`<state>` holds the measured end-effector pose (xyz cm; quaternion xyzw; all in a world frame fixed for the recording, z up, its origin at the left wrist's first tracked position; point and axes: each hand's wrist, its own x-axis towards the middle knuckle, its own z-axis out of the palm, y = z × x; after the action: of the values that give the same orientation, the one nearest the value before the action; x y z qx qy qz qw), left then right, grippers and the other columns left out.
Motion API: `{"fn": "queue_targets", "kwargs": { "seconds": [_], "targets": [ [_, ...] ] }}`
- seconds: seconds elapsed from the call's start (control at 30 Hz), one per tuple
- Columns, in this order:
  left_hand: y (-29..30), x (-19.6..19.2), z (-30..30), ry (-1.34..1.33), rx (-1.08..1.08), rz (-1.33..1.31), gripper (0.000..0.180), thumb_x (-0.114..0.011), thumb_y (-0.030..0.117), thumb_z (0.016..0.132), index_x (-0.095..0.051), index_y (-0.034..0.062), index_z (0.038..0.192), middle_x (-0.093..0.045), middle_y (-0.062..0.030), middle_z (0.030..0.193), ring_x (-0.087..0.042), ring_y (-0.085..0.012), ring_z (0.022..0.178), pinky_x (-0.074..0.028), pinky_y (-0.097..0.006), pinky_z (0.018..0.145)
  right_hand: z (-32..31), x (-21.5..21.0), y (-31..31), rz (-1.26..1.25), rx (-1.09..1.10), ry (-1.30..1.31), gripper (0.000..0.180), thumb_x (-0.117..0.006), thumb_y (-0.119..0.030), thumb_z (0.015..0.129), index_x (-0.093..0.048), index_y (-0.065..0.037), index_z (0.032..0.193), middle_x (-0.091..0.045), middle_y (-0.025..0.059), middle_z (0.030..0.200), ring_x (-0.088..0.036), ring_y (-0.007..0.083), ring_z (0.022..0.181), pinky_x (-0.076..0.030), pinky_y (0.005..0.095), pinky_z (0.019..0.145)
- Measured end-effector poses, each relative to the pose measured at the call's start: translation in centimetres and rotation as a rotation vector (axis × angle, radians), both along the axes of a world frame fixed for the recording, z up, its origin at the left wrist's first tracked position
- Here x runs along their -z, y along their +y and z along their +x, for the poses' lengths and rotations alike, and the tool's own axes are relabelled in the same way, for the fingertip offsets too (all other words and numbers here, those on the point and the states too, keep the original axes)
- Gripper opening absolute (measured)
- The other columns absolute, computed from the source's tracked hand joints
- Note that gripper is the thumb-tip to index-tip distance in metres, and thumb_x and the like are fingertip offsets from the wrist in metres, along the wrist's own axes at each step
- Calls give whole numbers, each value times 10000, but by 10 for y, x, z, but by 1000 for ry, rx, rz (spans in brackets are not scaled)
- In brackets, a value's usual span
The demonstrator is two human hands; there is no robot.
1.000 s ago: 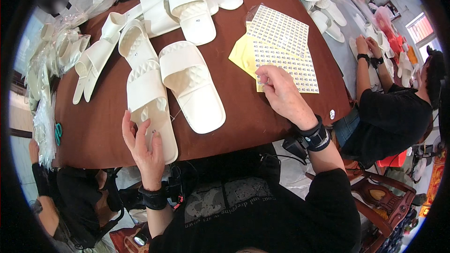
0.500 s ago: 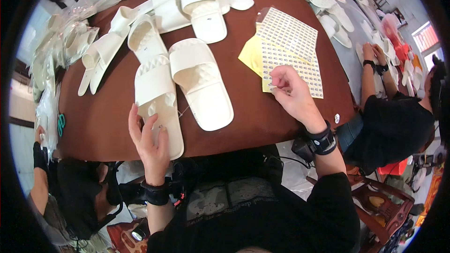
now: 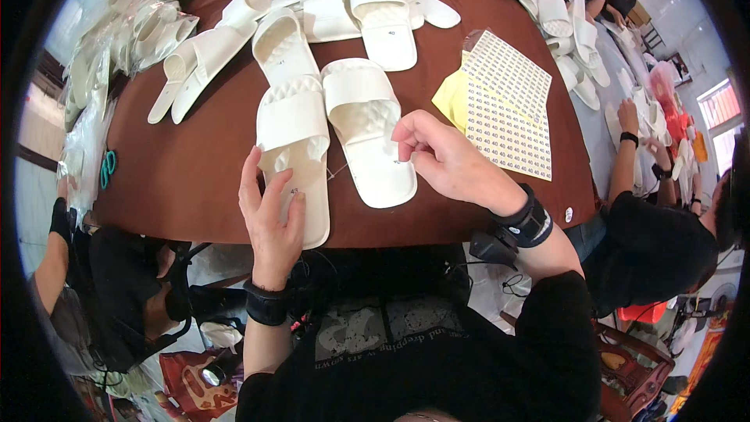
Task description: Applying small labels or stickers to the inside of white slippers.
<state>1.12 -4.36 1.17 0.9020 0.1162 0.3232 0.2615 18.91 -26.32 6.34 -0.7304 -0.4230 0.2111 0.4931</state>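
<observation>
Two white slippers lie side by side on the brown table (image 3: 180, 180). My left hand (image 3: 272, 219) lies flat on the heel of the left slipper (image 3: 295, 141), fingers spread over a small sticker. My right hand (image 3: 437, 158) hovers over the heel of the right slipper (image 3: 367, 129), thumb and forefinger pinched on a small sticker (image 3: 401, 161). A sheet of small printed stickers (image 3: 508, 117) rests on yellow paper to the right.
More white slippers (image 3: 375, 8) are piled at the far side, and bagged ones (image 3: 148, 31) lie at the left. Scissors (image 3: 107, 168) sit by the left edge. A person in black (image 3: 648, 250) works at the right, another at the lower left.
My right hand has left the sticker sheet and moved left over the right slipper's heel with a sticker pinched. My left hand stays on the left slipper.
</observation>
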Motion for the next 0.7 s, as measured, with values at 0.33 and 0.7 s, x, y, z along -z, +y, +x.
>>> {"fn": "queue_targets", "kwargs": {
  "seconds": [0.33,0.7],
  "targets": [
    [0,-2,-3,27,2,-17,309,-626,-4,811,-637,8,1120,-367,-203,1510,-373,-377,1373,-323,-439,1123,8,9,21,-126,21,-161,195,-482,7,878,-477,21,1072,-629,201,873,-631,370,846,-499,432,758],
    [-1,-3,-2,39,0,-7,295,-624,-4,817,-637,6,1112,-360,-211,1511,-360,-381,1387,-320,-445,1131,3,10,19,-107,37,-229,224,-466,54,880,-502,-9,1092,-607,106,891,-624,212,827,-502,320,757]
  ]
}}
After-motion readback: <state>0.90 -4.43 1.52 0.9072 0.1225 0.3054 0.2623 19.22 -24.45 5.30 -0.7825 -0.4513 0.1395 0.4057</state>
